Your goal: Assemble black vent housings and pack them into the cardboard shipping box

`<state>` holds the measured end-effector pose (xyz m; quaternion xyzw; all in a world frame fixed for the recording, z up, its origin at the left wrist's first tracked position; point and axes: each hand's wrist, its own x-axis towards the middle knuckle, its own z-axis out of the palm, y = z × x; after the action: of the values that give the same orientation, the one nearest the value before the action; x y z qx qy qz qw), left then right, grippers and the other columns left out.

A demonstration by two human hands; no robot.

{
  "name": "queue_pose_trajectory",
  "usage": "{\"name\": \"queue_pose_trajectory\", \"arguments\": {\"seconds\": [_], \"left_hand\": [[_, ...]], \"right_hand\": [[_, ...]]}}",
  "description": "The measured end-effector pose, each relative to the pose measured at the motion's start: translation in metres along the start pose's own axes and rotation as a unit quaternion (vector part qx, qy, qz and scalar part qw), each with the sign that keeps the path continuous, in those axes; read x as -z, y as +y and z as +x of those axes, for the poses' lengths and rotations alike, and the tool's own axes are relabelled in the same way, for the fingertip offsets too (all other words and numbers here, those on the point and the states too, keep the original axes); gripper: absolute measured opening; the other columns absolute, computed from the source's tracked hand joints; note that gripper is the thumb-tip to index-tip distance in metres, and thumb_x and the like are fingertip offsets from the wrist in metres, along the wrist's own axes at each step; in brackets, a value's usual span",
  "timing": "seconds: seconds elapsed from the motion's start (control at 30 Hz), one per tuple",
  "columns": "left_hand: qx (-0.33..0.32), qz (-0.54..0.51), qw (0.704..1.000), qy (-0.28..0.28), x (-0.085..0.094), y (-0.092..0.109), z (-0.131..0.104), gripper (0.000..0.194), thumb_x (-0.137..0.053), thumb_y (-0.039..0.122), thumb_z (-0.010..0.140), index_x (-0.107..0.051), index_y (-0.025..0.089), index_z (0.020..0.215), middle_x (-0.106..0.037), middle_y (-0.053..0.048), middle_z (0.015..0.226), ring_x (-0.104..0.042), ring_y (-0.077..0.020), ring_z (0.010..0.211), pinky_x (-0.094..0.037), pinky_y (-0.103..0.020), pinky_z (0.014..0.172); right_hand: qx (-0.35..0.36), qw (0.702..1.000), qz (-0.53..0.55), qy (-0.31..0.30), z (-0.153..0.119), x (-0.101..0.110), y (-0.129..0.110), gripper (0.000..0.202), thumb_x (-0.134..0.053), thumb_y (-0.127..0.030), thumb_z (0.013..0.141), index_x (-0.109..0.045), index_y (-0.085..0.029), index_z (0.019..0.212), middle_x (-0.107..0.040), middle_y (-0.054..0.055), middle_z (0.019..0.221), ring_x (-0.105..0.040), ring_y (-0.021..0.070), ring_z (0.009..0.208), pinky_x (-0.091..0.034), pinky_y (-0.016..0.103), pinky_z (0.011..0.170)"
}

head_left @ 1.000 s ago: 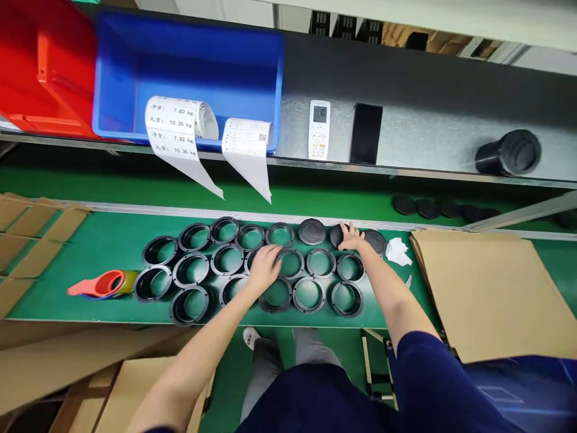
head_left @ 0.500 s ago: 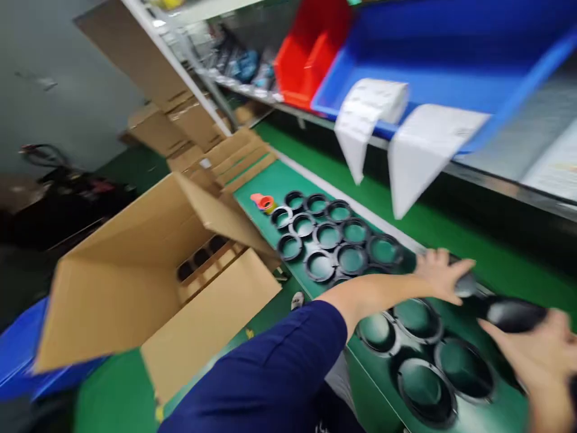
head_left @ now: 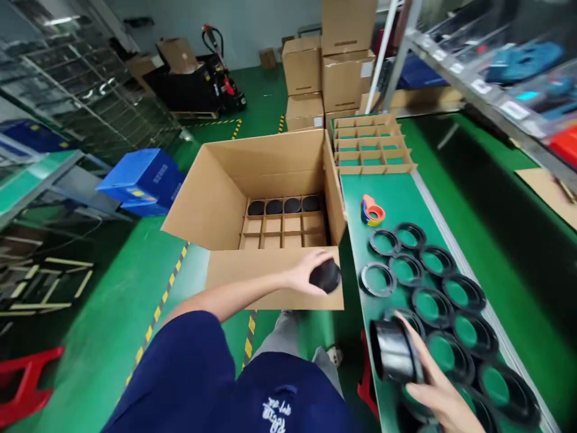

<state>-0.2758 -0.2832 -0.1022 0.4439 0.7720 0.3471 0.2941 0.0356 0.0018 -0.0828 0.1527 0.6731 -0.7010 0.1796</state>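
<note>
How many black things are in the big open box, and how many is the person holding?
Round black pieces showing in the open brown cardboard box: 4
Rounded black piece in the left hand: 1
Shiny black cylinder in the right hand: 1
Total: 6

Open carton (head_left: 279, 157) left of bench (head_left: 387, 185); partitions (head_left: 273, 233) inside; divider lattices (head_left: 372, 170) on bench's far end, rings (head_left: 475, 294) nearer; stacked cartons (head_left: 345, 78) behind

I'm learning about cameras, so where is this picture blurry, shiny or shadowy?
In the head view, the shelf at upper right looks smeared; pale glare shines on the black cylinder in the right hand; dark shadow lies beneath the shelf; the open box looks clearer.
</note>
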Motion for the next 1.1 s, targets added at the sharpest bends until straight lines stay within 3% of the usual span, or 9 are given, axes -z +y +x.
{"name": "queue_pose_trajectory", "arguments": {"seconds": [0.13, 0.23, 0.37, 0.47, 0.57, 0.67, 0.77, 0.9, 1.1], "left_hand": [[0.232, 0.099, 0.951, 0.178, 0.100, -0.147, -0.047, 0.111, -0.081, 0.046, 0.066, -0.025, 0.026, 0.159, -0.026, -0.016, 0.160, -0.029, -0.0396, 0.147, -0.027, -0.053, 0.122], [0.378, 0.149, 0.889, 0.211, 0.151, -0.251, -0.061, 0.109, -0.081, 0.043, 0.067, -0.025, 0.027, 0.159, -0.022, -0.018, 0.161, -0.027, -0.0434, 0.146, -0.032, -0.058, 0.117], [0.459, 0.155, 0.855, 0.184, 0.172, -0.356, -0.065, 0.110, -0.082, 0.044, 0.068, -0.023, 0.029, 0.159, -0.019, -0.022, 0.162, -0.026, -0.0467, 0.146, -0.035, -0.062, 0.112], [0.471, 0.151, 0.851, 0.176, 0.163, -0.402, -0.062, 0.110, -0.082, 0.046, 0.068, -0.022, 0.029, 0.159, -0.019, -0.022, 0.163, -0.026, -0.0468, 0.147, -0.034, -0.061, 0.112], [0.475, 0.142, 0.849, 0.182, 0.149, -0.431, -0.055, 0.111, -0.082, 0.047, 0.068, -0.021, 0.029, 0.159, -0.017, -0.021, 0.164, -0.025, -0.0466, 0.147, -0.032, -0.060, 0.114], [0.479, 0.130, 0.849, 0.185, 0.136, -0.452, -0.051, 0.112, -0.083, 0.047, 0.068, -0.022, 0.028, 0.160, -0.016, -0.022, 0.164, -0.025, -0.0475, 0.147, -0.029, -0.059, 0.116], [0.460, 0.119, 0.861, 0.181, 0.123, -0.468, -0.055, 0.107, -0.079, 0.051, 0.073, -0.023, 0.025, 0.160, -0.014, -0.023, 0.165, -0.021, -0.0472, 0.149, -0.025, -0.058, 0.119], [0.424, 0.127, 0.881, 0.168, 0.108, -0.478, -0.060, 0.079, -0.053, 0.056, 0.092, -0.030, 0.021, 0.159, -0.008, -0.020, 0.169, -0.006, -0.0395, 0.156, -0.010, -0.059, 0.124], [0.413, 0.189, 0.882, 0.126, 0.105, -0.484, -0.054, 0.071, -0.040, 0.051, 0.098, -0.029, 0.016, 0.159, -0.011, -0.019, 0.170, -0.004, -0.0336, 0.158, -0.005, -0.061, 0.124]], "right_hand": [[0.032, 0.996, -0.023, -0.083, 0.203, -0.095, -0.063, 0.109, -0.072, -0.059, 0.075, -0.011, -0.037, 0.163, -0.027, 0.009, 0.165, -0.034, 0.0312, 0.149, -0.036, 0.051, 0.117], [0.048, 0.974, -0.221, -0.006, 0.359, -0.167, -0.081, 0.119, -0.076, -0.051, 0.069, -0.009, -0.028, 0.163, -0.030, 0.016, 0.161, -0.036, 0.0356, 0.146, -0.034, 0.055, 0.117], [0.033, 0.887, -0.459, 0.038, 0.529, -0.249, -0.065, 0.124, -0.083, -0.038, 0.061, -0.014, -0.019, 0.162, -0.026, 0.024, 0.156, -0.033, 0.0431, 0.142, -0.031, 0.057, 0.115], [-0.003, 0.850, -0.528, 0.002, 0.613, -0.290, -0.039, 0.128, -0.086, -0.038, 0.060, -0.011, -0.024, 0.163, -0.020, 0.023, 0.158, -0.033, 0.0442, 0.141, -0.034, 0.054, 0.113], [-0.025, 0.831, -0.556, -0.019, 0.661, -0.314, -0.012, 0.132, -0.089, -0.040, 0.058, -0.009, -0.027, 0.162, -0.013, 0.022, 0.162, -0.026, 0.0443, 0.145, -0.028, 0.054, 0.116], [-0.036, 0.816, -0.576, -0.029, 0.684, -0.325, 0.011, 0.135, -0.090, -0.042, 0.057, -0.008, -0.025, 0.163, -0.010, 0.023, 0.163, -0.017, 0.0450, 0.150, -0.020, 0.057, 0.120], [-0.023, 0.810, -0.585, -0.039, 0.688, -0.325, 0.030, 0.123, -0.084, -0.048, 0.070, -0.009, -0.019, 0.164, -0.005, 0.024, 0.166, -0.005, 0.0428, 0.154, -0.014, 0.057, 0.122], [0.013, 0.808, -0.588, -0.045, 0.678, -0.314, 0.050, 0.081, -0.055, -0.046, 0.097, -0.017, -0.019, 0.164, -0.002, 0.016, 0.170, 0.000, 0.0340, 0.157, -0.013, 0.053, 0.124], [0.024, 0.812, -0.581, -0.048, 0.677, -0.315, 0.043, 0.070, -0.045, -0.040, 0.102, -0.023, -0.013, 0.162, -0.010, 0.015, 0.170, -0.005, 0.0278, 0.158, -0.011, 0.049, 0.127]]}}
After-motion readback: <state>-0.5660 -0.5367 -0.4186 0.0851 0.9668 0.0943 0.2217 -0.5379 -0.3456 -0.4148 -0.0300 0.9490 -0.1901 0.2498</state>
